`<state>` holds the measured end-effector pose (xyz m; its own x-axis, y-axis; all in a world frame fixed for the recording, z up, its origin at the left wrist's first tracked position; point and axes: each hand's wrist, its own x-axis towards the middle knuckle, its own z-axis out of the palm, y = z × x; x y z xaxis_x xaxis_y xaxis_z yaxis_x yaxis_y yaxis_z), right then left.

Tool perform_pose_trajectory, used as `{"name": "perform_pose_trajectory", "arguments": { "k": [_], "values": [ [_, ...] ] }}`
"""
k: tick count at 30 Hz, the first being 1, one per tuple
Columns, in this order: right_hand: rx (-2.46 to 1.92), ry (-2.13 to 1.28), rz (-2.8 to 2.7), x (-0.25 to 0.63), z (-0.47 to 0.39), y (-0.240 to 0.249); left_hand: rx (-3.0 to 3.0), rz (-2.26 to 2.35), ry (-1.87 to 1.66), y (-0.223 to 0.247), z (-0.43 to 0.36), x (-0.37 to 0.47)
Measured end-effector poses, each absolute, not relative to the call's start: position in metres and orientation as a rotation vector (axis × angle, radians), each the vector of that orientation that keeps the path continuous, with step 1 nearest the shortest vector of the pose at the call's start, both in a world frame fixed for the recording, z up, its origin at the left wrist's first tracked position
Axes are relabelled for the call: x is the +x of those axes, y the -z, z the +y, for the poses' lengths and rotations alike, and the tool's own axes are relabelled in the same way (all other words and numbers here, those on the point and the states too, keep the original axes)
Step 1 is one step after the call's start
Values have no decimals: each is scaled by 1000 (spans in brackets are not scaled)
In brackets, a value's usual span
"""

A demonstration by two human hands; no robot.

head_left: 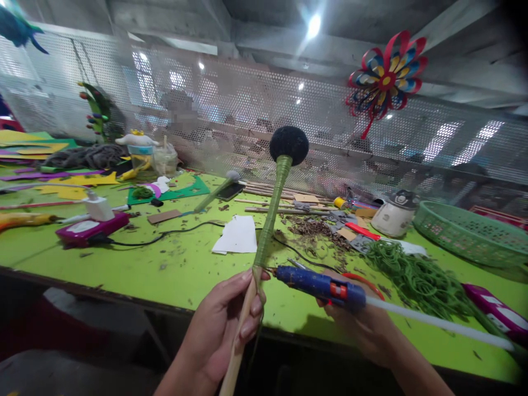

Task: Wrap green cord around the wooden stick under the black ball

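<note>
My left hand (225, 316) is closed around a wooden stick (243, 324). Green wrapping (271, 217) covers the stick's upper part, and a round black head (289, 146) tops it. My right hand (358, 319) grips a blue glue gun (317, 283), partly hidden behind it. The gun's nozzle points left and is at or very near the lower end of the wrapping, beside my left fingertips. A long white glue stick (437, 322) sticks out of the gun's rear.
Green yarn (416, 275) and a green basket (474, 234) lie right on the green table (181, 269). White paper (236, 235), a black cable (157, 242) and a purple power strip (93, 228) lie centre and left. A perforated screen (231, 121) stands behind.
</note>
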<state>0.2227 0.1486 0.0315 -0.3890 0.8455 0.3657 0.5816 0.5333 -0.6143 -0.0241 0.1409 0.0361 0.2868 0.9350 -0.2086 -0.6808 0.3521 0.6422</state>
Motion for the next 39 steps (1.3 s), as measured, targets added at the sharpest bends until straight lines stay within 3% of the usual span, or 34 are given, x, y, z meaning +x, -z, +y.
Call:
{"name": "perform_pose_trajectory", "arguments": {
  "k": [6, 11, 16, 26, 31, 35, 39],
  "values": [
    [-1266, -452, -2086, 216, 183, -56, 511, 709, -1252, -42, 135, -39],
    [-1429, -115, -2134, 186, 278, -67, 583, 829, -1366, -36, 133, -50],
    [-1484, 42, -2247, 146, 354, -52, 667, 932, -1392, -22, 136, -53],
    [-1541, 52, -2324, 126, 398, -23, 736, 1007, -1396, -23, 137, -47],
    [-1460, 39, -2273, 137, 374, -41, 770, 1014, -1380, -24, 134, -43],
    [-1322, -38, -2204, 144, 292, -58, 847, 1024, -1354, -22, 131, -39],
    [-918, -622, -2021, 140, 193, -60, 916, 1100, -1380, -29, 121, -30]
  ]
}}
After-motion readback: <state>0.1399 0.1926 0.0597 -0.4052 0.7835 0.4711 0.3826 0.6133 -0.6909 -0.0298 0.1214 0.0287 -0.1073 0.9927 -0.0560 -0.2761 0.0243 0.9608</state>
